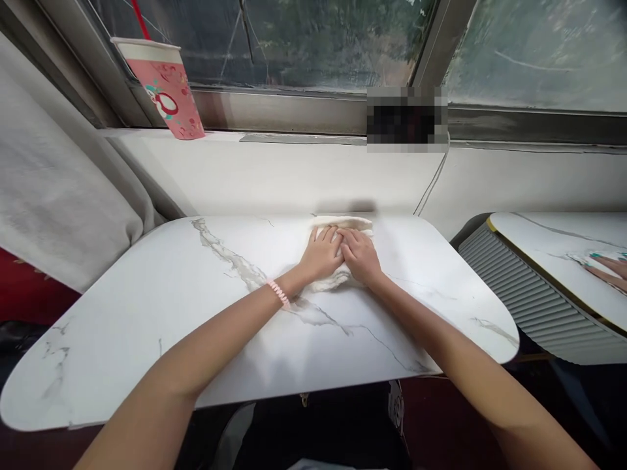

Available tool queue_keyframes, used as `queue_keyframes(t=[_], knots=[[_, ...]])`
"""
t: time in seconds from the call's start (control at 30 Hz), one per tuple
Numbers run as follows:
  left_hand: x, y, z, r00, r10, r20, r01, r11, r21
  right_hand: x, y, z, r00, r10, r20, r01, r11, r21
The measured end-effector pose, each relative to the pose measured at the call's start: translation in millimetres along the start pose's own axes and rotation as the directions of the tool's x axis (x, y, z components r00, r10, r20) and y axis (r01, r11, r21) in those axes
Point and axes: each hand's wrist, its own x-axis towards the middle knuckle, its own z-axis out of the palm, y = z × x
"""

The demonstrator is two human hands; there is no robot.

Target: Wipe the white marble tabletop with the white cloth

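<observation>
A folded cream-white cloth (337, 282) lies on the white marble-patterned tabletop (235, 352), close to the wall. My left hand (323, 253) presses down on it with the fingers bent over the fabric, and a pink beaded bracelet (278, 293) circles that wrist. Side by side with it, my right hand (361, 254) grips the same cloth, its fingers curled and touching the left hand's fingertips. The cloth shows beyond both hands and below them; its middle is hidden under the palms.
A pink paper cup (172, 98) with a red straw stands on the window sill at the left. A blurred-out dark object (406, 121) sits on the sill, a cable hanging below. Grey curtain (63, 170) hangs left. Another person's hand (610, 271) rests over a second table (548, 254).
</observation>
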Motion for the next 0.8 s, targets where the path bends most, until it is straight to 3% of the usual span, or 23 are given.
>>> queue_keyframes(t=[0.27, 0.43, 0.6, 0.8], knots=[[-119.4, 17.8, -34.6, 0.997, 0.059, 0.049, -0.059, 0.998, 0.005, -92.6, -79.6, -10.0, 0.995, -0.037, 0.088, 0.039, 0.999, -0.027], [-175.6, 17.2, -51.5, 0.998, 0.016, 0.055, -0.018, 0.999, 0.039, -120.9, -120.6, -11.3, 0.973, -0.137, 0.187, 0.133, 0.991, 0.033], [-181.3, -9.4, -56.7, 0.994, -0.039, 0.101, 0.033, 0.997, 0.069, -104.6, -135.7, 8.6, 0.965, -0.169, 0.2, 0.159, 0.985, 0.065], [-143.6, -71.6, -57.0, 0.99, -0.095, 0.105, 0.091, 0.995, 0.046, -38.7, -136.3, 49.5, 0.963, -0.205, 0.174, 0.194, 0.978, 0.076]])
